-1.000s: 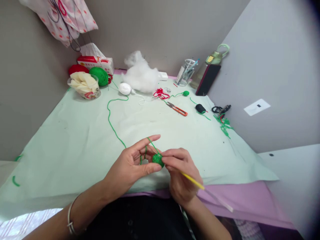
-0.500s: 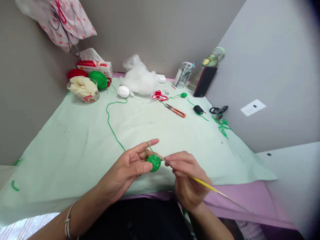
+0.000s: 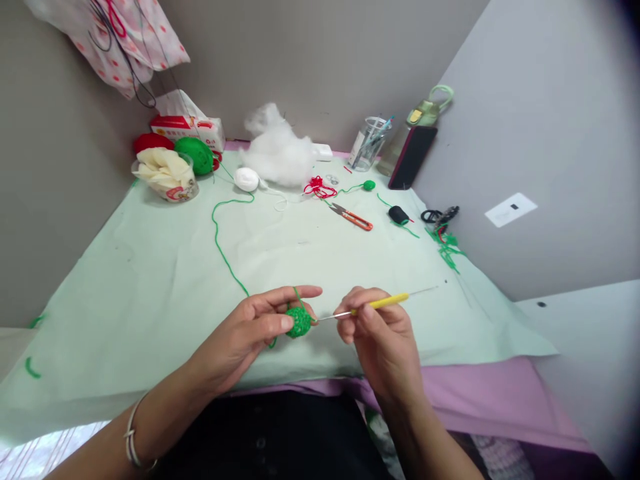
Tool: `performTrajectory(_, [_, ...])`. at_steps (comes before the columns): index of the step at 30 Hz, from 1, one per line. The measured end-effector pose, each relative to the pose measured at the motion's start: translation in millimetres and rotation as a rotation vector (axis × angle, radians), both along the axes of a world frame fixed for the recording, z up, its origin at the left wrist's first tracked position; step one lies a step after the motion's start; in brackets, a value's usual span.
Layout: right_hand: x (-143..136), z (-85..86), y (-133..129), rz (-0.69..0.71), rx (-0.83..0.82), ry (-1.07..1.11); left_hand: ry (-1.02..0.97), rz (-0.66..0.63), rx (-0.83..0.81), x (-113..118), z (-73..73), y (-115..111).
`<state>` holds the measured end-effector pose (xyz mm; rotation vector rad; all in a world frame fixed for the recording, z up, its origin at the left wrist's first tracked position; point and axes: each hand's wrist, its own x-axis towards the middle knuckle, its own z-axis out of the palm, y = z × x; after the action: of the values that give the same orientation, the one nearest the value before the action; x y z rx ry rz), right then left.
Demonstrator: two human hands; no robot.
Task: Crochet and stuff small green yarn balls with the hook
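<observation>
My left hand [image 3: 250,330] pinches a small round green crocheted piece [image 3: 299,322] between thumb and fingers, its index finger stretched out. Green yarn [image 3: 229,263] loops over that finger and trails back across the table. In my right hand [image 3: 383,340] is a crochet hook [image 3: 383,303] with a yellow grip, held closed between thumb and fingers. Its thin metal shaft points left, and the tip meets the right edge of the green piece. Whether a loop sits on the tip is too small to tell.
Orange thread snips [image 3: 353,217], red yarn [image 3: 320,188], a white yarn ball [image 3: 247,179] and white stuffing [image 3: 280,157] lie farther back. A black spool [image 3: 399,215] is at the right. Behind stand a clear cup [image 3: 369,145], a phone [image 3: 413,158] and a tissue box [image 3: 210,133].
My right hand has turned, so the hook's rear end swings from low right up to level. The green piece has shifted slightly left in my left hand.
</observation>
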<state>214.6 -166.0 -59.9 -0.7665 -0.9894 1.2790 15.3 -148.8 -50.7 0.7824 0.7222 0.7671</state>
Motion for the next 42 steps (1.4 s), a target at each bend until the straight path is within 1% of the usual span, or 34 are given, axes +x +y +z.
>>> performTrajectory(3, [-5.8,-1.9,-2.3,0.05,0.072,-0.042,-0.012,0.002,0.031,3.6,-1.7,-2.3])
performTrajectory(5, [-8.4,-3.7,-4.8,0.04,0.156,-0.144,-0.023,0.003,0.043,5.6,-3.2,-3.6])
performTrajectory(9, [-10.9,-4.2,-7.0,-0.082,0.308,-0.378,-0.014,0.02,0.049,6.4,-4.3,-4.1])
performTrajectory(12, [-12.4,-3.4,-5.0,-0.146,0.349,-0.415,-0.011,0.038,0.067,6.9,-3.0,-2.4])
performTrajectory(18, [-15.2,-6.9,-0.5,-0.145,0.32,-0.405,0.03,0.088,0.077,9.2,-0.6,-0.1])
performTrajectory(22, [-15.4,-8.5,0.8,-0.149,0.299,-0.358,0.038,0.094,0.066,8.1,0.2,-2.5])
performTrajectory(25, [-15.0,-8.1,1.1,-0.144,0.304,-0.367,0.024,0.079,0.067,7.5,1.4,-3.9])
performTrajectory(28, [-15.2,-7.3,0.9,-0.212,0.347,-0.412,0.011,0.079,0.058,8.7,1.7,-3.7])
performTrajectory(30, [-15.4,-6.5,0.9,-0.292,0.38,-0.457,-0.009,0.091,0.022,10.0,0.9,-3.2])
performTrajectory(32, [-14.8,-5.7,1.4,-0.331,0.374,-0.49,-0.052,0.086,-0.023,10.9,-0.5,-3.1])
performTrajectory(34, [-12.8,-5.2,2.7,-0.318,0.326,-0.463,-0.101,0.074,-0.054,11.0,-2.1,-3.4])
performTrajectory(37, [-8.4,-5.5,4.9,-0.289,0.238,-0.343,-0.156,0.089,-0.082,10.0,-3.5,-3.6])
performTrajectory(39, [-6.2,-5.6,5.1,-0.291,0.225,-0.29,-0.18,0.103,-0.094,9.5,-3.6,-3.3])
performTrajectory(42, [-6.2,-4.7,3.1,-0.272,0.258,-0.298,-0.18,0.111,-0.106,9.5,-3.1,-2.4])
